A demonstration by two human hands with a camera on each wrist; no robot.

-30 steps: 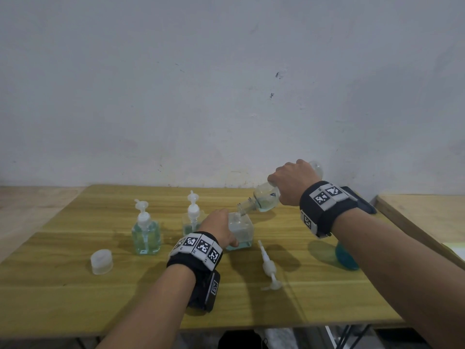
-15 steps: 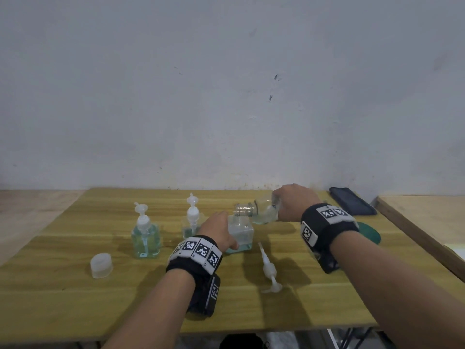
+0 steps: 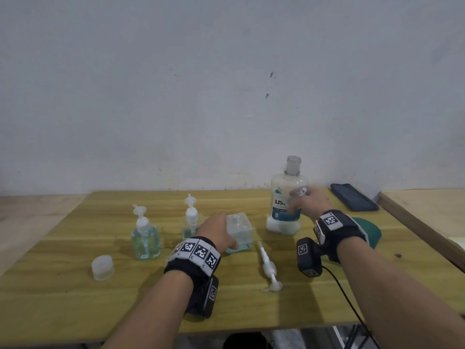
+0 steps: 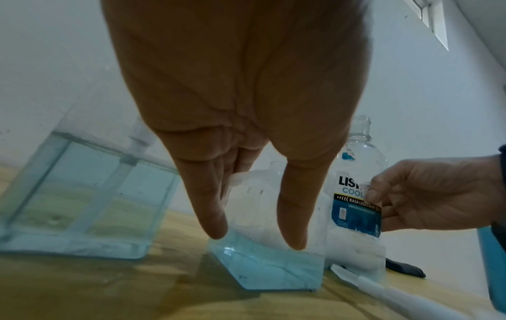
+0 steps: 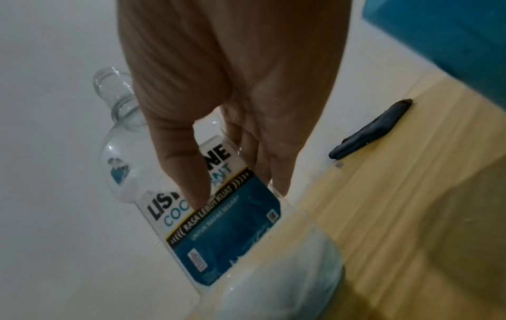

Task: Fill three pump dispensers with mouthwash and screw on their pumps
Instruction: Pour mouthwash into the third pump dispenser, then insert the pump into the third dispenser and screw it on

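The clear mouthwash bottle (image 3: 286,197) (image 5: 232,238) stands upright and uncapped on the table, nearly empty. My right hand (image 3: 309,202) (image 5: 238,194) grips it, thumb on the label and fingers behind. My left hand (image 3: 219,230) (image 4: 256,238) holds the square dispenser (image 3: 239,233) (image 4: 268,266) between thumb and fingers; it has no pump and a little blue liquid at the bottom. Its loose white pump (image 3: 268,267) lies on the table just to its right. Two dispensers with pumps on, one at the left (image 3: 146,238) and one behind (image 3: 191,222), hold bluish liquid.
A translucent cap (image 3: 102,268) sits on the wooden table (image 3: 75,311) at the left. A dark phone (image 3: 353,197) lies at the back right, and a teal object (image 3: 367,230) shows past my right wrist. A second table (image 3: 427,222) adjoins on the right.
My right hand swung the mouthwash bottle from tilted over the square dispenser to upright on the table further right. My left hand stayed on the dispenser.
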